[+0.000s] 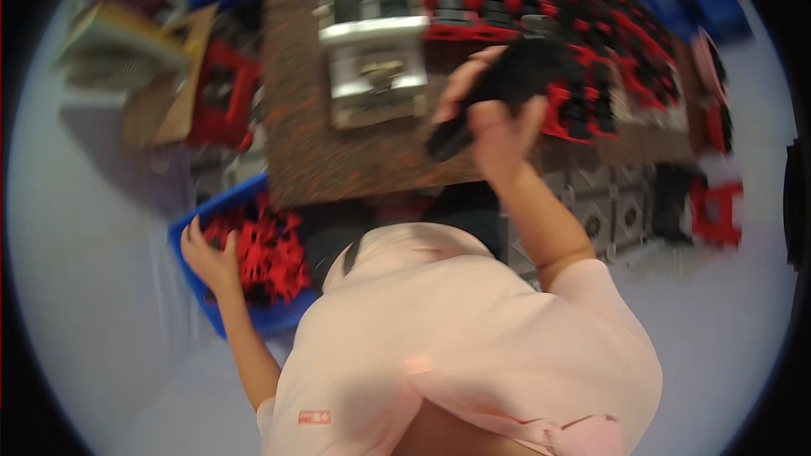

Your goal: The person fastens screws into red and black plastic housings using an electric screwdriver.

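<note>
My right hand [498, 122] is wrapped round a long black object [528, 63], which is smeared by motion. It is held tilted above the table's front part, and its exact kind I cannot make out. My left hand [211, 260] is at the left side of a blue bin [279, 318], fingers apart, with nothing seen in them. Red plastic parts [269, 253] lie heaped in that bin, right beside my left fingers. Whether those fingers touch the bin or the parts, I cannot tell.
A metal fixture [376, 76] stands on the brown speckled table [296, 152]. Behind and right of my right hand, red racks [473, 31] hold rows of black pieces. An open cardboard box [165, 110] is at the left, and a red stool [718, 211] at the right.
</note>
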